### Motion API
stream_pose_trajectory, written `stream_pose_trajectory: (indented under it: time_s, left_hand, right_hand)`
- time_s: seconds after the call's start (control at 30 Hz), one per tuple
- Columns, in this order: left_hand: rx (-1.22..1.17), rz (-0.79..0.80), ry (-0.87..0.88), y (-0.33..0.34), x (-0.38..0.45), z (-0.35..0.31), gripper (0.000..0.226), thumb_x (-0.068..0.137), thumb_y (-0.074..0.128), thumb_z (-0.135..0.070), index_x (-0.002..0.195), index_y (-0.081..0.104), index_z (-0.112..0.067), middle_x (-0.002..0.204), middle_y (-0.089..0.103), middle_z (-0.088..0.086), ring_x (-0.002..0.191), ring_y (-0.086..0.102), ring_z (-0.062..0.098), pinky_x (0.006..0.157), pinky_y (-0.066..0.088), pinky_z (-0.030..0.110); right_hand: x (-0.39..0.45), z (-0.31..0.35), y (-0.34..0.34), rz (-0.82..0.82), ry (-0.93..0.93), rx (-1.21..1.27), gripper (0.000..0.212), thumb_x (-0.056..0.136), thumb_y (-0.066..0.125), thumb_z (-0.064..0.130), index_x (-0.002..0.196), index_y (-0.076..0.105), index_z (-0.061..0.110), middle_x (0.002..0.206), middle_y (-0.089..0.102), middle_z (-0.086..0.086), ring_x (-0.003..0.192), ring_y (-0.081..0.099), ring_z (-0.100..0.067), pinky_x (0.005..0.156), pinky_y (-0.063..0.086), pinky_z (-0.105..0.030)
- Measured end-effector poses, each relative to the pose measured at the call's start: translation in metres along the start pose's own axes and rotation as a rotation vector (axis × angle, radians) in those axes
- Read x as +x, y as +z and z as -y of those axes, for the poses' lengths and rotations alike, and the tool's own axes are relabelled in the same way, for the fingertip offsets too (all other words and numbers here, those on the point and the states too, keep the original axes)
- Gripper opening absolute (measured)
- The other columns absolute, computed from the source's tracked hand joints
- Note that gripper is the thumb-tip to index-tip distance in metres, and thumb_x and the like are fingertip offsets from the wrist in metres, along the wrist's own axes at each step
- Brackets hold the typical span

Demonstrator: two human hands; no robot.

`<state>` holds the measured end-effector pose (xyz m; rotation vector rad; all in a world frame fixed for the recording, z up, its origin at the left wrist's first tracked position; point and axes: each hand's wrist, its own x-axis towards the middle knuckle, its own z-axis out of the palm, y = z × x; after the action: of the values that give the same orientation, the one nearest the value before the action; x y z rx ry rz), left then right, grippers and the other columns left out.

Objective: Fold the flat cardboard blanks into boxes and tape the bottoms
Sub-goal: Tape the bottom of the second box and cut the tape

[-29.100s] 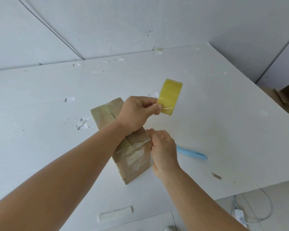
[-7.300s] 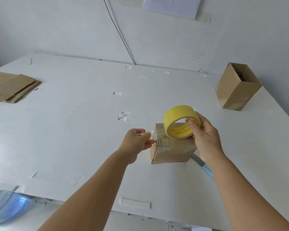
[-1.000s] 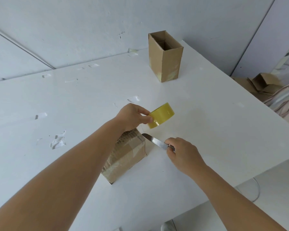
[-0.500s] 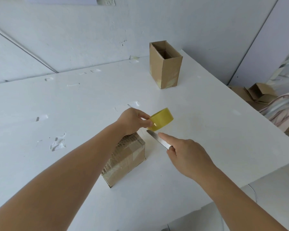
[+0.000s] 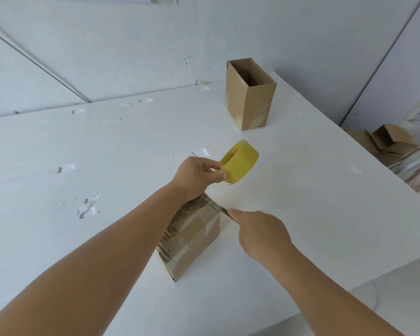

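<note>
Cardboard box (image 5: pixel 192 235) lying bottom-up near the front of the white table (image 5: pixel 325 202), its brown faces crossed with strips of clear tape. Above and just beyond it, left hand (image 5: pixel 199 177) pinching the yellow tape roll (image 5: pixel 240 164) at its near rim, thumb and fingers curled round the edge, a clear length of tape seemingly drawn down from the roll toward the box's far upper corner, though too faint to trace fully. Right hand (image 5: pixel 260 232) clenched on a knife (image 5: pixel 224 212), forefinger laid along its back, only a short stretch of grey blade showing, its tip at the box's top edge where the tape would be cut. Second box (image 5: pixel 250 95) standing upright and open-topped at the far side of the table, well apart, tape showing at its base. More cardboard (image 5: pixel 388 141) heaped beyond the table's right edge.

Judged light and hollow: a small corrugated box, stiff along its folds but easily dented on the flat faces and liable to skid on the smooth table under a sideways pull. Best steadied from above over a corner or edge, not squeezed mid-panel. Tape film thin and clingy, apt to fold back on itself once cut; roll rigid, safely held by its rim.
</note>
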<state>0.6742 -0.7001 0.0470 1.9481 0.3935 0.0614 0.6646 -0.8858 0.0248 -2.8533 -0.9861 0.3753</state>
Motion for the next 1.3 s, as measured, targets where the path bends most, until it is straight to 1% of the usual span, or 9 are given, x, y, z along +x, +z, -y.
stream_pose_trajectory:
  time_s: [0.1, 0.27, 0.37, 0.43, 0.57, 0.77, 0.97, 1.17, 1.3]
  left_hand:
    - [0.014, -0.018, -0.023, 0.000, 0.000, 0.001, 0.010, 0.078, 0.077, -0.031, 0.088, 0.076, -0.028, 0.070, 0.066, -0.007, 0.062, 0.056, 0.000, 0.055, 0.040, 0.005]
    - [-0.007, -0.016, -0.057, 0.000, 0.001, -0.001, 0.016, 0.077, 0.079, -0.028, 0.092, 0.075, -0.023, 0.070, 0.064, -0.005, 0.054, 0.052, -0.003, 0.049, 0.038, 0.005]
    - [-0.014, -0.010, -0.065, -0.001, -0.001, -0.003, 0.018, 0.077, 0.079, -0.026, 0.094, 0.075, -0.022, 0.071, 0.064, -0.003, 0.047, 0.049, -0.006, 0.047, 0.036, 0.006]
    - [-0.028, -0.006, -0.070, -0.002, -0.002, -0.004, 0.019, 0.077, 0.079, -0.024, 0.095, 0.075, -0.022, 0.073, 0.065, -0.002, 0.046, 0.049, -0.006, 0.046, 0.036, 0.006]
    - [-0.022, 0.010, -0.081, -0.002, -0.002, -0.006, 0.019, 0.077, 0.079, -0.023, 0.096, 0.075, -0.021, 0.072, 0.065, -0.003, 0.051, 0.051, -0.005, 0.052, 0.038, 0.007]
    - [-0.056, 0.017, -0.090, -0.003, -0.003, -0.005, 0.018, 0.078, 0.078, -0.023, 0.095, 0.075, -0.021, 0.077, 0.069, 0.002, 0.068, 0.061, 0.006, 0.068, 0.047, 0.015]
    - [-0.065, 0.042, -0.088, -0.001, -0.004, -0.002, 0.014, 0.079, 0.077, -0.023, 0.093, 0.075, -0.019, 0.070, 0.070, -0.003, 0.063, 0.061, 0.003, 0.059, 0.046, 0.009]
    - [-0.334, -0.096, -0.030, -0.002, -0.001, -0.005, 0.009, 0.082, 0.074, -0.017, 0.090, 0.074, -0.021, 0.072, 0.071, -0.005, 0.066, 0.063, 0.000, 0.063, 0.045, 0.005]
    - [-0.386, -0.091, 0.005, -0.006, -0.004, 0.000, 0.007, 0.082, 0.073, -0.012, 0.085, 0.075, -0.019, 0.072, 0.069, -0.002, 0.072, 0.063, 0.003, 0.069, 0.046, 0.005]
  right_hand:
    - [0.013, -0.013, 0.018, -0.013, 0.028, 0.097, 0.063, 0.095, 0.034, 0.014, 0.146, 0.015, 0.045, 0.098, 0.049, -0.001, 0.089, 0.053, -0.022, 0.067, 0.038, -0.029]
    - [0.026, -0.026, 0.042, 0.018, 0.086, 0.211, 0.066, 0.096, 0.034, 0.011, 0.148, 0.010, 0.043, 0.105, 0.043, -0.003, 0.097, 0.042, -0.023, 0.075, 0.037, -0.029]
    - [0.027, -0.025, 0.043, -0.091, 0.046, 0.266, 0.053, 0.099, 0.034, 0.015, 0.149, 0.023, 0.030, 0.126, 0.051, -0.006, 0.115, 0.044, -0.026, 0.097, 0.035, -0.031]
    - [0.026, -0.017, 0.034, -0.250, 0.058, 0.564, 0.040, 0.099, 0.041, 0.025, 0.138, 0.046, 0.020, 0.127, 0.057, -0.001, 0.119, 0.049, -0.019, 0.101, 0.036, -0.029]
    - [0.027, 0.013, 0.010, -0.114, 0.234, 1.298, 0.037, 0.077, 0.056, 0.055, 0.096, 0.070, 0.026, 0.096, 0.069, 0.015, 0.096, 0.060, -0.002, 0.073, 0.042, -0.019]
    - [0.040, 0.039, 0.004, -0.059, 0.364, 1.600, 0.024, 0.080, 0.065, 0.035, 0.075, 0.066, 0.012, 0.066, 0.065, -0.001, 0.060, 0.059, -0.015, 0.052, 0.045, -0.024]
    - [0.047, 0.051, 0.013, -0.151, 0.485, 1.621, 0.025, 0.085, 0.065, 0.034, 0.081, 0.064, 0.010, 0.072, 0.070, -0.004, 0.077, 0.065, -0.026, 0.076, 0.056, -0.043]
    - [0.047, 0.051, 0.016, -0.157, 0.523, 1.645, 0.026, 0.086, 0.065, 0.031, 0.075, 0.054, 0.010, 0.053, 0.059, 0.004, 0.052, 0.056, -0.012, 0.049, 0.048, -0.024]
    - [0.047, 0.050, 0.017, -0.132, 0.503, 1.636, 0.026, 0.086, 0.064, 0.031, 0.073, 0.053, 0.012, 0.052, 0.059, 0.005, 0.052, 0.056, -0.012, 0.050, 0.046, -0.023]
